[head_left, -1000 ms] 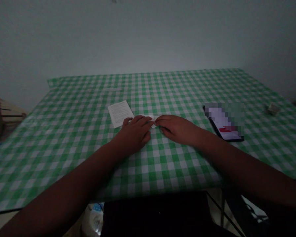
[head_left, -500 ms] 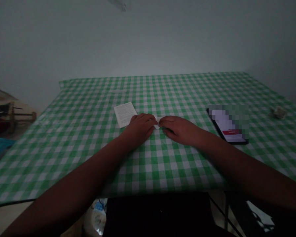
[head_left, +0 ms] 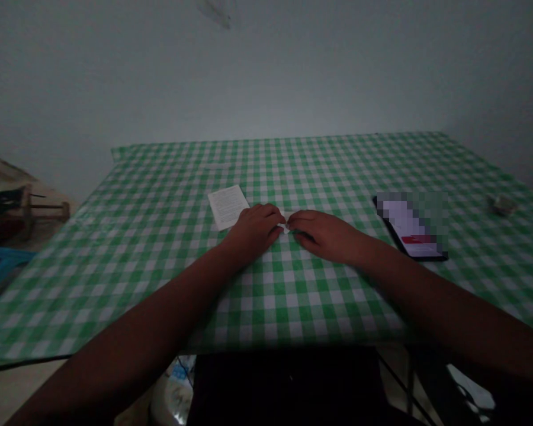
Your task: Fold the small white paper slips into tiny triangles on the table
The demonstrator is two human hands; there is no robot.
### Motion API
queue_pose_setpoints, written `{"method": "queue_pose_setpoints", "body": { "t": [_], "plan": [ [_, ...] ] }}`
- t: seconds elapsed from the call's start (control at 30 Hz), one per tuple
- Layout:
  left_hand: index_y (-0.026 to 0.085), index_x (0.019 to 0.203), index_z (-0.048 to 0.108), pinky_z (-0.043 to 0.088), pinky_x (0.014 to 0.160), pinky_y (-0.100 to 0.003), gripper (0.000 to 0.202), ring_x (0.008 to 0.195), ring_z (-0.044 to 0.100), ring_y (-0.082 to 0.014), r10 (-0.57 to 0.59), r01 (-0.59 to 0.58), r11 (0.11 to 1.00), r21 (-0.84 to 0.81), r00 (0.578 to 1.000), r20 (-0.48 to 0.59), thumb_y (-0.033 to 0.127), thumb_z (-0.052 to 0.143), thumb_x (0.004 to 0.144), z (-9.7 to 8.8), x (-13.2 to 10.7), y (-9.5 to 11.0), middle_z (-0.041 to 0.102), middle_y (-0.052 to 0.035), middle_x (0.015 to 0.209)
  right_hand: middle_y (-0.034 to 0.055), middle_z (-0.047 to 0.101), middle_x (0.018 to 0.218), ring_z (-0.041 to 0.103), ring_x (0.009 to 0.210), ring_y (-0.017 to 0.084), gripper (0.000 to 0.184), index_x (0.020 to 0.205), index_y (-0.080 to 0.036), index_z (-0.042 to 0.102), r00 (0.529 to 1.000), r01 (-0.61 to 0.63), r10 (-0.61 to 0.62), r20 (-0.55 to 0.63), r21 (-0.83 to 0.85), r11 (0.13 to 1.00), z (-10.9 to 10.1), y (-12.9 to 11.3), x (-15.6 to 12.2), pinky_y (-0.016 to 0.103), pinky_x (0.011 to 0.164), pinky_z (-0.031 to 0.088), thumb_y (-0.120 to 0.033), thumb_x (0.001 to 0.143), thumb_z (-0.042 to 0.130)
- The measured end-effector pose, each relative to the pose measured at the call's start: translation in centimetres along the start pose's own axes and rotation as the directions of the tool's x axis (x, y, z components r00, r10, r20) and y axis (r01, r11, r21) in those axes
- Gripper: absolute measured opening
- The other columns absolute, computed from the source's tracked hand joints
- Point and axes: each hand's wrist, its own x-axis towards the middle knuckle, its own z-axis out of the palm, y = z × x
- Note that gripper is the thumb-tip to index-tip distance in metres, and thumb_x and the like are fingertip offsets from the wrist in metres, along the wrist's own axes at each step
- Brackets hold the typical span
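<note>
My left hand (head_left: 253, 229) and my right hand (head_left: 323, 234) lie together in the middle of a table covered with a green-and-white checked cloth (head_left: 293, 296). Their fingertips meet, curled and pinched on a small white piece of paper (head_left: 285, 225), of which only a sliver shows between them. A white printed slip of paper (head_left: 228, 206) lies flat just beyond my left hand, partly under its knuckles.
A phone (head_left: 411, 228) with a lit screen lies face up to the right of my right hand. A small pale object (head_left: 503, 204) sits near the table's right edge. A wall stands close behind the table. Wooden furniture (head_left: 44, 210) and a blue item (head_left: 0, 266) are on the floor at left.
The view has shifted slightly, so everything sits a little further right and lower. My hands keep the same pinch on the small paper, with only slight finger movement.
</note>
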Motion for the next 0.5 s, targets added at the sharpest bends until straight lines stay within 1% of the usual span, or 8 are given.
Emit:
{"method": "queue_pose_setpoints", "body": {
  "t": [0.27, 0.4, 0.5],
  "plan": [
    [0.021, 0.111, 0.071, 0.047, 0.097, -0.042, 0.021, 0.109, 0.059, -0.0233, 0.004, -0.005, 0.999, -0.049, 1.0, -0.017, 0.026, 0.057, 0.096, 0.49, -0.08, -0.65, 0.067, -0.0063, 0.118, 0.0118, 0.068, 0.111, 0.062, 0.113, 0.025, 0.025, 0.108, -0.016, 0.068, 1.0, 0.011, -0.011, -0.008, 0.041, 0.999, -0.25, 0.06, -0.06, 0.046, 0.098, 0.051, -0.013, 0.094, 0.048],
    [0.021, 0.113, 0.072, 0.047, 0.098, -0.044, 0.023, 0.111, 0.059, -0.0235, 0.008, -0.01, 0.997, -0.073, 1.0, -0.02, 0.025, 0.055, 0.097, 0.55, -0.17, -0.91, 0.067, -0.0068, 0.121, 0.0117, 0.069, 0.113, 0.063, 0.112, 0.024, 0.027, 0.111, -0.016, 0.069, 1.0, 0.02, -0.019, -0.007, 0.054, 0.998, -0.33, 0.31, -0.15, 0.046, 0.099, 0.051, -0.013, 0.094, 0.047],
    [0.022, 0.112, 0.072, 0.047, 0.098, -0.044, 0.023, 0.111, 0.06, -0.0231, 0.005, -0.008, 0.996, -0.088, 1.0, -0.028, 0.025, 0.055, 0.097, 0.52, -0.2, -0.9, 0.067, -0.0068, 0.12, 0.0114, 0.069, 0.114, 0.063, 0.112, 0.024, 0.028, 0.112, -0.017, 0.069, 1.0, 0.012, -0.012, -0.003, 0.048, 0.999, -0.37, 0.34, -0.19, 0.046, 0.1, 0.051, -0.013, 0.094, 0.048]
  ]
}}
